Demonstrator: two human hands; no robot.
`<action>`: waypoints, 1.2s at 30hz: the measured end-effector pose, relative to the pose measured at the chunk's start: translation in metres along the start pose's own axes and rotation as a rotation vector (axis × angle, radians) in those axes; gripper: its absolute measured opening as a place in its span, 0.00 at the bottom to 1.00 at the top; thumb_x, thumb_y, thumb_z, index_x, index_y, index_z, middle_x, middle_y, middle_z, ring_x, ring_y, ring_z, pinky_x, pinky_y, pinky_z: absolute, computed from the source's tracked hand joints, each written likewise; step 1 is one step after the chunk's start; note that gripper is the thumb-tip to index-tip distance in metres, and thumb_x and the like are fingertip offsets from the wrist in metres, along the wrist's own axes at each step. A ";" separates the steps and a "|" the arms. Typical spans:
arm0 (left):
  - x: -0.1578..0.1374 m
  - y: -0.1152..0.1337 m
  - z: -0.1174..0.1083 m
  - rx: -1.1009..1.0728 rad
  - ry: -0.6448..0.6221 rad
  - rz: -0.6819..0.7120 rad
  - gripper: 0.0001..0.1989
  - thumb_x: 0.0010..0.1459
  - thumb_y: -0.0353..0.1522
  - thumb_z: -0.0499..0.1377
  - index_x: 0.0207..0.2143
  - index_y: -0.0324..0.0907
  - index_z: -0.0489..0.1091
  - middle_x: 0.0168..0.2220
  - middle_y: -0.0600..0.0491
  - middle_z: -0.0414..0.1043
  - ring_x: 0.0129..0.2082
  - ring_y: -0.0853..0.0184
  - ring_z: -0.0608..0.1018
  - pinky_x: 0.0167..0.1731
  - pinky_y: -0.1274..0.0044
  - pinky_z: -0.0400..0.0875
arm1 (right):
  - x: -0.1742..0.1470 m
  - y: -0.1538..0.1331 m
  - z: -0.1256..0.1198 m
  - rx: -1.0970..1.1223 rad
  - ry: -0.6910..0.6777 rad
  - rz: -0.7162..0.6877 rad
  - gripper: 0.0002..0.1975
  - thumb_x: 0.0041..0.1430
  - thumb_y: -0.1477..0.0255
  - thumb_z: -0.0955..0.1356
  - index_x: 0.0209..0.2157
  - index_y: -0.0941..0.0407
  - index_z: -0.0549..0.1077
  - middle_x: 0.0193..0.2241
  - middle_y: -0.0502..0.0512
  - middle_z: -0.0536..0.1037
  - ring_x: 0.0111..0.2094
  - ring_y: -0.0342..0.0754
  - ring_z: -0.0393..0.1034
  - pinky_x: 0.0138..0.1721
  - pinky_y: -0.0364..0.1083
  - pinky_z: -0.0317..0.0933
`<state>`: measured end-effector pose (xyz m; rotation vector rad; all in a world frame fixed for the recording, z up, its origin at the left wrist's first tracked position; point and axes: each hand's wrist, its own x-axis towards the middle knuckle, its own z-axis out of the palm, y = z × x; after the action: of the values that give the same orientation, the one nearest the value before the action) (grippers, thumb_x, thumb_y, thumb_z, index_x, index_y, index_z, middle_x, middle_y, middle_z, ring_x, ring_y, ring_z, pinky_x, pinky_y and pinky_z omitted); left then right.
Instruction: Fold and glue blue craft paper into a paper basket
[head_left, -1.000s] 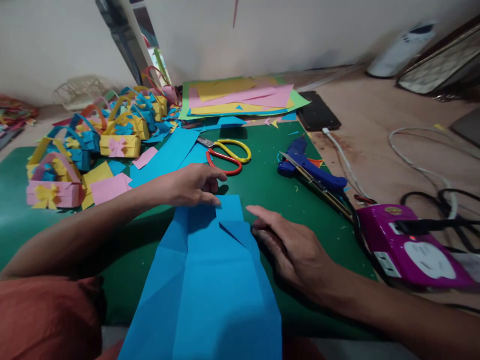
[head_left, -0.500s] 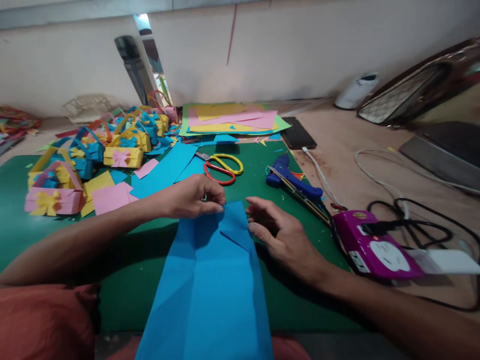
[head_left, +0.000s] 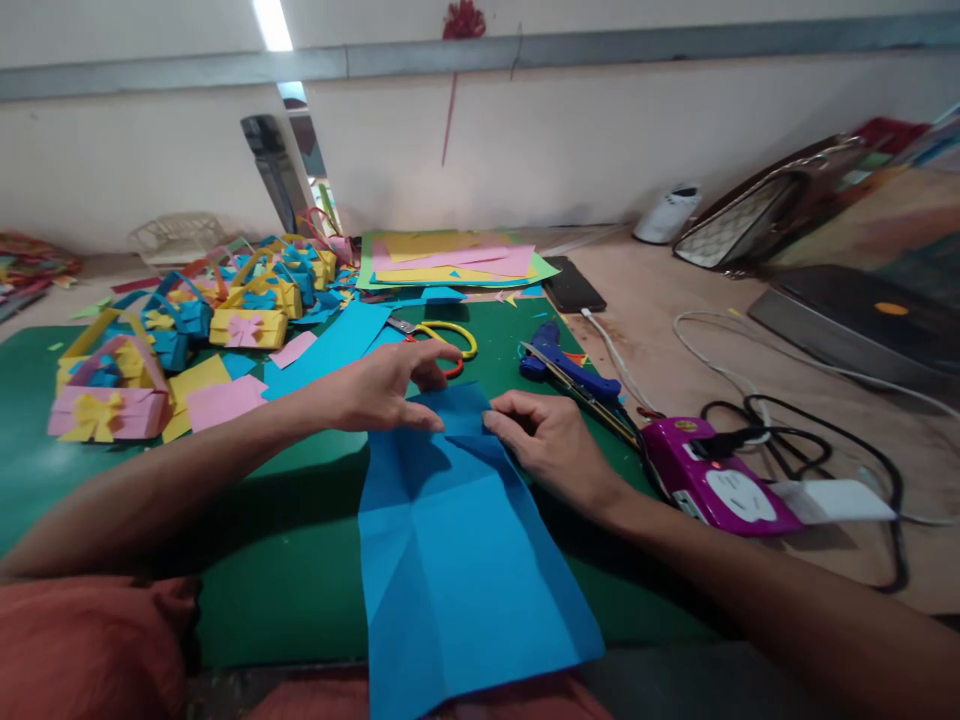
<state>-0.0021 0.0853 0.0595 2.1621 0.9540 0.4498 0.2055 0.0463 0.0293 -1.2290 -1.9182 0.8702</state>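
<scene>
A creased sheet of blue paper (head_left: 487,560) stretches from between my hands down over the near edge of the green mat (head_left: 285,560). At its far right corner my right hand (head_left: 551,440) pinches the edge, thumb against fingers. My left hand (head_left: 390,390) hovers at the far left edge, fingers and thumb apart, the thumb close to or touching the paper. A folded flap shows near the far end. Just beyond my left hand lie scissors (head_left: 471,345) with yellow and red handles, partly hidden by its fingers.
Small paper baskets (head_left: 112,412) in pink, yellow and blue stand at left, beside loose paper squares (head_left: 225,400). Stacked coloured sheets (head_left: 450,262) lie at the back. To the right are a blue glue gun (head_left: 570,365), a phone (head_left: 574,285), a purple power strip (head_left: 712,480) and cables.
My right hand has moved to the paper's edge and closed on it. My left fingers have opened from their pinch. The sheet's near end has swung right, and the view has tilted up.
</scene>
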 end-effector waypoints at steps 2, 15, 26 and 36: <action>0.002 0.002 -0.003 0.034 -0.041 -0.047 0.33 0.44 0.32 0.65 0.53 0.37 0.60 0.44 0.46 0.71 0.43 0.62 0.73 0.41 0.73 0.68 | 0.004 -0.002 0.001 0.021 -0.001 0.015 0.10 0.53 0.71 0.64 0.21 0.58 0.69 0.18 0.46 0.65 0.21 0.39 0.56 0.23 0.40 0.52; 0.006 0.009 0.010 0.208 -0.021 -0.045 0.20 0.42 0.27 0.61 0.42 0.38 0.70 0.31 0.55 0.73 0.29 0.69 0.72 0.24 0.82 0.61 | 0.009 -0.019 0.008 -0.053 -0.028 -0.085 0.11 0.55 0.71 0.63 0.21 0.58 0.69 0.18 0.46 0.65 0.22 0.39 0.58 0.25 0.40 0.52; 0.010 0.003 -0.002 -0.366 -0.099 -0.043 0.06 0.41 0.26 0.62 0.27 0.35 0.71 0.24 0.58 0.70 0.24 0.75 0.69 0.23 0.85 0.64 | 0.003 -0.010 -0.009 0.039 -0.047 -0.010 0.18 0.60 0.61 0.60 0.28 0.59 0.73 0.23 0.51 0.71 0.24 0.42 0.62 0.23 0.40 0.54; 0.011 -0.007 -0.006 -0.277 0.035 -0.018 0.05 0.43 0.29 0.60 0.25 0.36 0.73 0.24 0.55 0.71 0.25 0.72 0.70 0.26 0.81 0.65 | -0.003 -0.002 -0.011 0.132 0.046 -0.016 0.18 0.62 0.62 0.57 0.34 0.57 0.73 0.28 0.52 0.75 0.30 0.44 0.69 0.29 0.41 0.62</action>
<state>-0.0017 0.0993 0.0585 1.9001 0.8743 0.5768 0.2147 0.0451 0.0359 -1.1439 -1.8021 0.9369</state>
